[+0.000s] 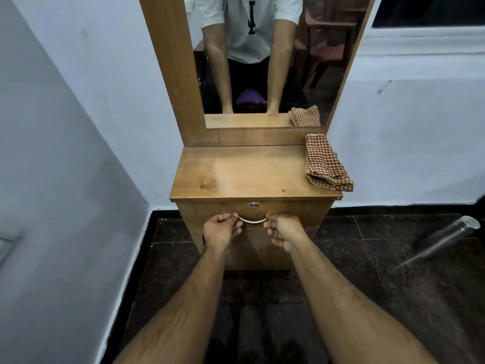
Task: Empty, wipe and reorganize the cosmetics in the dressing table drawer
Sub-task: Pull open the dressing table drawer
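At the front face of the dressing table (246,169), just under its front edge:
Drawer: the drawer (288,214) sat shut, flush with the front, a round lock (254,205) centred above its handle.
Handle: the curved metal handle (253,220) ran left to right across the drawer front, its bow sagging downward.
Left hand: the left hand (221,228) had its fingers curled round the handle's left end.
Right hand: the right hand (282,228) pinched the handle's right end with curled fingers.
Key relation: both hands were equally near, one on each end of the handle's long axis; the drawer lay straight ahead of them, so the pull likely had to come squarely back toward the person.
Cosmetics: hidden inside the shut drawer, not visible.
Cloth: a folded checked cloth (325,164) lay at the tabletop's right edge, overhanging the front right corner, well apart from both hands.
Stage: by the look of it, only the opening step; nothing emptied or wiped yet.
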`<state>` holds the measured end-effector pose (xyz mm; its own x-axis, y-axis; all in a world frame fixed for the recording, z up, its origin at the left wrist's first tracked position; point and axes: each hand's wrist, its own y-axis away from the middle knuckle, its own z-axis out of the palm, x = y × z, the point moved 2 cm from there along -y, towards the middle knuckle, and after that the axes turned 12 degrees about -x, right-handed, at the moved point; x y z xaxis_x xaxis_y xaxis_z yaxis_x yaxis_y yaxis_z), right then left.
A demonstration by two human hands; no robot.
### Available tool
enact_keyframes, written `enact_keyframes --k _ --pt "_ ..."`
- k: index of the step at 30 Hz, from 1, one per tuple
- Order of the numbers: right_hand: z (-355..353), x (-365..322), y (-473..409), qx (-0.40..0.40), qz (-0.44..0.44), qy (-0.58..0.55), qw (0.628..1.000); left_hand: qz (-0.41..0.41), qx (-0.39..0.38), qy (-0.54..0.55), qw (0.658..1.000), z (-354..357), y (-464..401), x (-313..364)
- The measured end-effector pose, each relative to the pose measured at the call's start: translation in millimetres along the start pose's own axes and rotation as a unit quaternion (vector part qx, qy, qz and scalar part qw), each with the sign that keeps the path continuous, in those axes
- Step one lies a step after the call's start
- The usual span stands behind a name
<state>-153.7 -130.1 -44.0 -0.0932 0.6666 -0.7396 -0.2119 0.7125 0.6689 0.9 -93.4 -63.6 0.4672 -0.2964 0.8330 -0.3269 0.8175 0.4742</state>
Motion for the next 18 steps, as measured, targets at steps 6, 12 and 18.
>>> enact_keyframes --k 6,12,18 --pt "3 4 -3 0.002 -0.025 -0.009 1.000 0.019 -0.016 -0.007 1.000 2 8 -6" --pt "2 19 17 0.011 -0.039 0.000 0.999 0.101 0.012 -0.320 0.942 -11 35 1" --pt "-5 32 43 0.019 -0.037 0.094 0.995 0.328 -0.026 -0.572 0.751 -19 95 27"
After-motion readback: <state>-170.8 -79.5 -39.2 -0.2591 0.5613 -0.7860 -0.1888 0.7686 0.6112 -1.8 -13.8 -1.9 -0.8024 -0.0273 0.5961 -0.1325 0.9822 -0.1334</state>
